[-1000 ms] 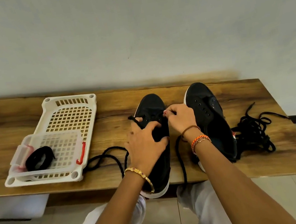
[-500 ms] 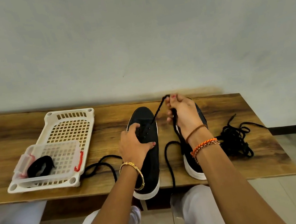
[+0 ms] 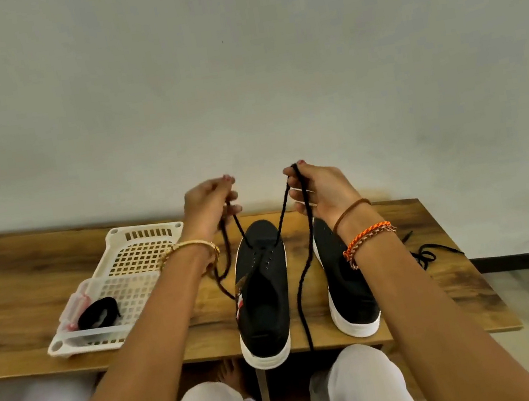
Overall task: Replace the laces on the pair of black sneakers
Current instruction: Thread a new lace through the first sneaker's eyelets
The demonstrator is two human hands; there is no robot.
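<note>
Long wooden table with dark grain [image 3: 11,296], set against a pale grey wall [image 3: 235,66]. At its left, a white perforated plastic basket tray [image 3: 141,251] lying flat; on the tray's near end a clear plastic lidded box with red clips [image 3: 113,304], and a coiled black lace bundle [image 3: 98,312] at that box. Left hand [image 3: 210,205], gold bangle at the wrist, raised above the table, fingers curled and pinching one end of a black woven shoelace [image 3: 295,264]. That lace runs from the left hand down to the front eyelets of the left black canvas sneaker with white sole [image 3: 261,298], then up again to the right hand; loose lengths hang from both hands, one looping by the left wrist, the other dropping between the two shoes to the table's near edge. Right hand [image 3: 322,191], brown cord and orange braided bands at the wrist, raised level with the left, fingers curled around the lace's other end. Right black canvas sneaker with white sole [image 3: 347,294] just beside the first, toe toward the wall, heel at the near edge, partly hidden by the right forearm. Tangle of loose black laces [image 3: 425,252] on the table at far right.
</note>
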